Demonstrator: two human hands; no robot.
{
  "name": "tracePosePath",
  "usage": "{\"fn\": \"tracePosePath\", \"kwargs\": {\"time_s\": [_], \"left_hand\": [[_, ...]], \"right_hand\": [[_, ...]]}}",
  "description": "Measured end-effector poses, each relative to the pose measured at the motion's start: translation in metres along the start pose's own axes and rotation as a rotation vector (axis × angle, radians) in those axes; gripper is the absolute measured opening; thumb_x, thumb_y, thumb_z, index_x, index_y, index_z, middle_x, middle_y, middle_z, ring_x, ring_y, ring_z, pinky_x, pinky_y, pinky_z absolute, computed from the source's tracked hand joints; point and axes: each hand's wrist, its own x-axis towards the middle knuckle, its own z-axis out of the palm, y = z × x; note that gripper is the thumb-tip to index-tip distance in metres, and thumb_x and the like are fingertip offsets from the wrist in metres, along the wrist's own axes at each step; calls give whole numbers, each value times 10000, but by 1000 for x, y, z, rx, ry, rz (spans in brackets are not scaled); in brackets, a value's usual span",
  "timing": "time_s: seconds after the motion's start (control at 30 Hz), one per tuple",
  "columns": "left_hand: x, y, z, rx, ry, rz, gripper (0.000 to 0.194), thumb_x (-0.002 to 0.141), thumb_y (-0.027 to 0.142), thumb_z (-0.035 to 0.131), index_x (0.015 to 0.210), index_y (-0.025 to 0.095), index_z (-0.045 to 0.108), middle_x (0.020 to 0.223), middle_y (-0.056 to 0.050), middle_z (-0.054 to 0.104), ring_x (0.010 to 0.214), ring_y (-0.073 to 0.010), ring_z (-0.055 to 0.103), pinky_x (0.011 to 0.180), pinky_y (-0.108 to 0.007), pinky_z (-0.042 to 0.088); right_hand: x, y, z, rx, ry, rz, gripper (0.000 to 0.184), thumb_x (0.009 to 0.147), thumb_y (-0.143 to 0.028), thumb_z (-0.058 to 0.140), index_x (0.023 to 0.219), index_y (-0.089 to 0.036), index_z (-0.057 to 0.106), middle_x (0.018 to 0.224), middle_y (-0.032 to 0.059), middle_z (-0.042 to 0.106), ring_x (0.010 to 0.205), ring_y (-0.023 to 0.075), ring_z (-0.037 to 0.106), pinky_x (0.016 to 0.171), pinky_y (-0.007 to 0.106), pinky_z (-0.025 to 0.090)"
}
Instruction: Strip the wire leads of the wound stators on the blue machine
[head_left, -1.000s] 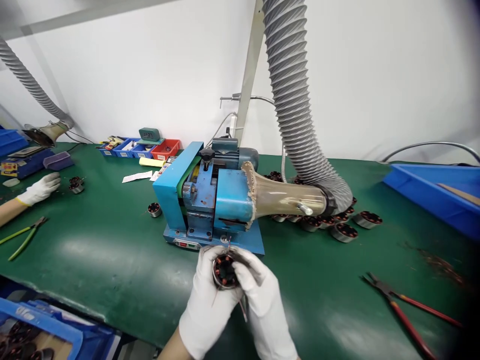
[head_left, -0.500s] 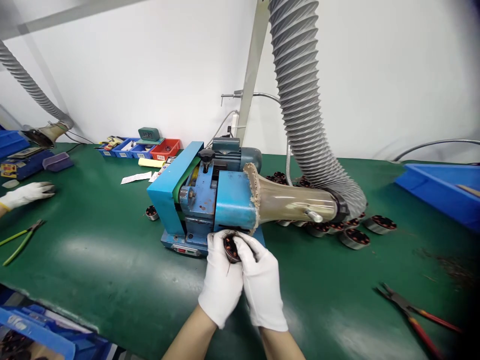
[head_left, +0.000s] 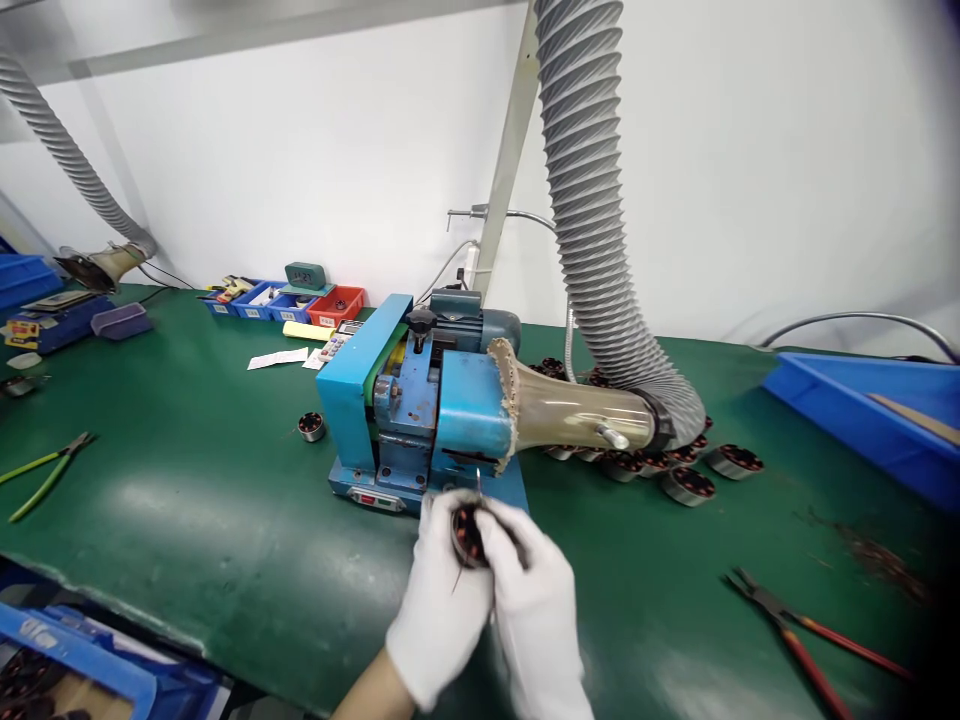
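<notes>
Between my two white-gloved hands is a motor stator (head_left: 468,536), a round metal ring with dark slots and copper windings, tilted on edge. My left hand (head_left: 442,600) is closed around its left side. On the right side, my right hand (head_left: 529,590) pinches it, thumb and fingers near the rim. A thin wire end sticks up from the stator and another hangs below it. Just beyond my hands stands a blue belt-driven machine (head_left: 409,400) with a slot low in its blue cover (head_left: 471,400).
A tan funnel (head_left: 577,405) joins the machine to a grey hose (head_left: 589,200). Several stators (head_left: 688,486) stand behind and right; one small stator (head_left: 310,427) sits left. Red-handled pliers (head_left: 780,610) lie right, green-handled pliers (head_left: 52,470) left. A blue bin (head_left: 862,420) is at right.
My hands and the stator have drawn back from the machine's slot, toward me. The wire end now shows above the stator. Another person's gloved hand at the far left has gone from view.
</notes>
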Motion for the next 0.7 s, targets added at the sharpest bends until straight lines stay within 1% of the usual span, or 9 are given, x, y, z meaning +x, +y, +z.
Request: {"fn": "tracePosePath", "kwargs": {"time_s": [0.17,0.27,0.37,0.43,0.53,0.57,0.6,0.63,0.7], "left_hand": [[-34,-4,-41,-558,-199,-226,604,541,382,796,1078,248,555,1048,-70,602,1014,-262,567,870,-369,448],[-40,-5,-54,-798,-236,-343,620,555,634,678,1034,249,596,994,-75,617,976,-246,585,818,-347,468],[-38,-3,-62,-868,-159,-375,631,604,755,522,964,245,618,974,-72,614,953,-220,580,824,-335,457],[-35,-4,-73,-757,-60,-288,659,638,781,450,955,227,613,956,-74,612,899,-214,588,809,-348,456],[-30,-16,-110,-424,90,-126,600,572,605,700,995,192,597,892,-61,630,816,-204,597,775,-323,453],[-28,-20,-128,-313,103,-136,633,477,406,831,1010,159,594,834,-59,641,769,-209,601,750,-320,456],[-26,-24,-148,-18,164,-151,639,437,335,850,992,153,594,755,-33,644,689,-193,602,691,-302,469],[-22,-27,-170,279,274,-180,610,449,341,834,980,154,600,759,-25,654,687,-196,610,687,-301,481],[-13,-26,-215,439,391,-220,567,496,298,807,991,115,602,805,-65,671,735,-237,625,702,-334,492]], "right_hand": [[-39,7,-14,3,-34,-218,237,778,-312,589,999,-294,674,1023,48,677,924,239,627,792,333,514],[-42,18,-13,-58,-91,-264,227,784,-331,581,983,-300,686,998,53,690,904,251,639,779,337,520],[-40,31,-3,-128,-231,-254,212,796,-358,552,893,-257,711,949,77,702,841,258,656,733,328,535],[-40,36,6,-185,-337,-183,255,818,-382,508,884,-237,707,963,84,699,852,254,652,743,319,532],[-38,42,14,-331,-488,-11,300,822,-419,481,902,-234,705,1000,72,693,914,256,636,807,324,512],[-37,44,14,-379,-518,40,309,812,-436,488,902,-240,708,1008,65,693,932,263,631,822,333,507],[-36,48,14,-415,-541,81,314,800,-455,498,893,-247,714,1010,59,695,945,270,628,828,341,505],[-34,52,13,-434,-558,102,318,787,-472,510,882,-253,720,1006,54,699,949,277,629,822,341,509],[-30,61,10,-436,-574,88,321,773,-492,525,875,-265,728,1002,45,704,948,277,635,797,320,521]]}}
